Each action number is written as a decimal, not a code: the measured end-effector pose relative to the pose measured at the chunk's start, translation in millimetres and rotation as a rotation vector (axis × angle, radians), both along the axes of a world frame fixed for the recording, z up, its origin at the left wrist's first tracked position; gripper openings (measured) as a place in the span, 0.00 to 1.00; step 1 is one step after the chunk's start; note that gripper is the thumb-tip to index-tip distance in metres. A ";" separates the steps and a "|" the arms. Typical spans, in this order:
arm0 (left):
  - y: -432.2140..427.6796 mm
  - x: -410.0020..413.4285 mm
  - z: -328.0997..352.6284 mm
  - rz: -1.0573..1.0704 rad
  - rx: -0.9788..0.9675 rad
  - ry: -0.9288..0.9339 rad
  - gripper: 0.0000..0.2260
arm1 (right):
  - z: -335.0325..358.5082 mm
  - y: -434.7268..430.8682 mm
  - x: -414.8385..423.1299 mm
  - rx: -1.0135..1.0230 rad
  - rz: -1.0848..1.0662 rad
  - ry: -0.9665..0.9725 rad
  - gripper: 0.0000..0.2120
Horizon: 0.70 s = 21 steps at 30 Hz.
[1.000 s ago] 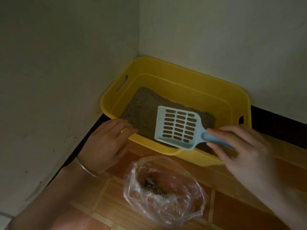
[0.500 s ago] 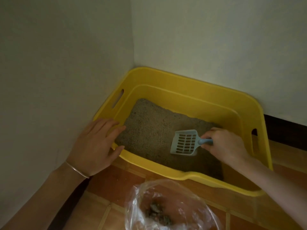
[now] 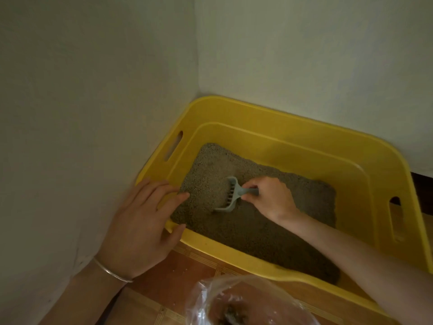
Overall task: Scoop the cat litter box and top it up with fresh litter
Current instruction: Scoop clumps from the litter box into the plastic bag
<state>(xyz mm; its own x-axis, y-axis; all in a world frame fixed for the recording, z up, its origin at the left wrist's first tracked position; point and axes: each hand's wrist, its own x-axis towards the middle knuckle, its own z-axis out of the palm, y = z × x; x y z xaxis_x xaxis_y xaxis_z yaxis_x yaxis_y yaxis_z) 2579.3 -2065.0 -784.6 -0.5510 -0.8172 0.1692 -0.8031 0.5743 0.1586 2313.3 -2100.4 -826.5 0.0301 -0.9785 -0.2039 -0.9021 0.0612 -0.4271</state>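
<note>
A yellow litter box (image 3: 293, 127) sits in the wall corner, holding grey-brown litter (image 3: 248, 226). My right hand (image 3: 269, 198) is inside the box, closed around the handle of a light-blue slotted scoop (image 3: 230, 194). The scoop's blade is tipped down and dug into the litter near the box's left half. My left hand (image 3: 140, 226) rests flat on the box's front-left rim with fingers spread, holding nothing. A silver bangle circles that wrist.
A clear plastic bag (image 3: 243, 303) with dark clumps inside lies on the orange tiled floor (image 3: 178, 275) in front of the box. White walls (image 3: 93, 90) close in on the left and behind. The box has handle slots on both ends.
The scoop went from above the box's front rim down into the litter, and its blade is now buried. The view has moved closer to the box. My left hand stayed on the rim.
</note>
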 end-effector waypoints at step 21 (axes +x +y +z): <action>0.5 0.7 -2.6 0.022 -0.021 0.033 0.20 | 35.0 18.0 -82.7 -0.136 -0.072 -0.168 0.13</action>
<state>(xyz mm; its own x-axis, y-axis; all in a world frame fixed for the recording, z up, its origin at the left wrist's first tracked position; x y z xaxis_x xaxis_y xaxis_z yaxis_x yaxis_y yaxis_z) 2580.0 -2064.5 -787.2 -0.5271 -0.8249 0.2044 -0.8100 0.5604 0.1728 2230.6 -2082.4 -791.5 -0.0184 -0.9975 -0.0676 -0.8130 0.0542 -0.5797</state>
